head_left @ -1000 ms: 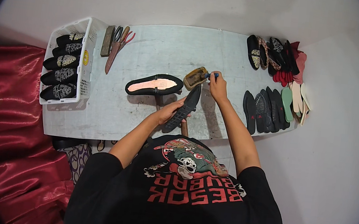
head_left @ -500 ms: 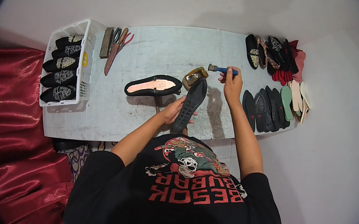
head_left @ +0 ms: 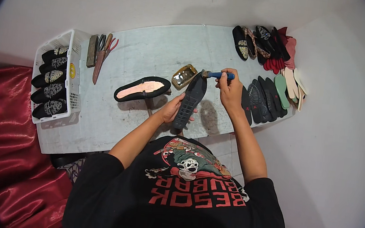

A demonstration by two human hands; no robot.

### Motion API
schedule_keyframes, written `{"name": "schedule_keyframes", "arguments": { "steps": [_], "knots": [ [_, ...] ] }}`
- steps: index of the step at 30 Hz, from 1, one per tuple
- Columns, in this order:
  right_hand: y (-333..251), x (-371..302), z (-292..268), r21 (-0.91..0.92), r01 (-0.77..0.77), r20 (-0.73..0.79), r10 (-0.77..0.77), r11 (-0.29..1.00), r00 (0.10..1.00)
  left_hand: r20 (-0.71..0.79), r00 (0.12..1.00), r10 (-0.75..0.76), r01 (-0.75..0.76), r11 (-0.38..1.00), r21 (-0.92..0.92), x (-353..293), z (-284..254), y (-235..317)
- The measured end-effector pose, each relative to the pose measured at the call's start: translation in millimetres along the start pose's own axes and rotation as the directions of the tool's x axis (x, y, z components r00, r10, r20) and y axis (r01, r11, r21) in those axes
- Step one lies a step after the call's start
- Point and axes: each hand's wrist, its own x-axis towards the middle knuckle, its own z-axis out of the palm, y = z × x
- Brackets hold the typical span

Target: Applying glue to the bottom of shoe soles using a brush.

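Note:
My left hand [head_left: 173,109] grips a black shoe sole [head_left: 191,100] near its heel end, with the grid-patterned side facing up and the toe pointing away from me. In my right hand [head_left: 229,90] is a brush with a blue handle [head_left: 221,75]; its bristle end meets the toe edge of the sole. Just left of the sole's toe stands a small glass dish [head_left: 183,76] with brownish, shiny contents. A black shoe [head_left: 142,89] with a pale pink insole lies left of my left hand, apparently raised on a stand.
At the left, a white plastic basket [head_left: 75,91] holds several black patterned shoes. Behind it lie a whetstone-like block [head_left: 92,51], a sheathed knife [head_left: 100,62] and red-handled pliers [head_left: 113,45]. On the right are black soles [head_left: 261,101], pale insoles [head_left: 290,82] and more shoes [head_left: 240,42].
The brush has moved left from beside the dish onto the sole's toe edge. The whole table appears shifted and slightly turned in view. Both hands keep their holds.

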Motion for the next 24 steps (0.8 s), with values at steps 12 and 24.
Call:
{"name": "schedule_keyframes", "arguments": {
  "steps": [12, 24],
  "knots": [
    [-13.9, -14.5, 0.8, -0.077, 0.083, 0.012, -0.082, 0.994, 0.997, 0.056, 0.997, 0.05, -0.051, 0.998, 0.022, -16.3, -2.4, 10.4],
    [-45.0, -19.2, -17.8, -0.208, 0.078, 0.209, -0.034, 0.975, 0.977, 0.076, 0.996, 0.046, -0.046, 0.999, -0.005, -12.3, -2.8, 10.0]
  ]
}}
